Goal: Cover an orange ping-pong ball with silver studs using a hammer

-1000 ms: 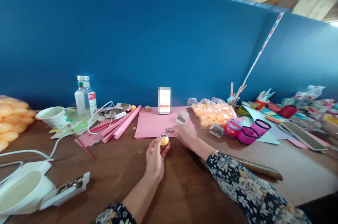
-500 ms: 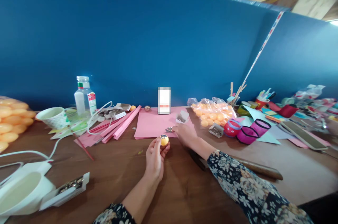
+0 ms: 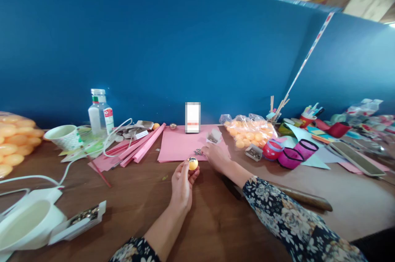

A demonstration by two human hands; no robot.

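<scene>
On the brown table (image 3: 129, 208), seen from the head camera, the left hand (image 3: 182, 183) is raised just above the wood with its fingertips pinched around a small orange ball (image 3: 193, 164); a shiny patch shows on the ball's top. Just to the right, the right hand (image 3: 217, 157) lies palm down at the near edge of a pink sheet (image 3: 180, 143), fingers drawn together over a small cluster of metal bits (image 3: 198, 151); whether it actually grips any of them cannot be told. Both forearms wear floral sleeves (image 3: 286, 216).

Behind the sheet stands a small white card (image 3: 192, 117) against the blue wall (image 3: 173, 47). A little open box (image 3: 213, 136) sits on the sheet's right part, near the right hand. Right of that lies a clear bag of orange balls (image 3: 249, 130), with a second small box (image 3: 253, 153) just in front of it, then a red pot (image 3: 270, 150) and magenta paper rings (image 3: 293, 155). Wooden sticks (image 3: 276, 107) stand up behind the bag.

Left of the sheet, pink strips (image 3: 140, 146) lie in a loose bundle, touching a white cord (image 3: 114, 138). Farther left stand a clear bottle (image 3: 99, 111) and a paper cup (image 3: 63, 136), well apart from the hands. Another bag of balls (image 3: 17, 140) lies at the left edge. Near the bottom left sits a white tool (image 3: 27, 221) with a tray of metal pieces (image 3: 83, 216) beside it.
</scene>
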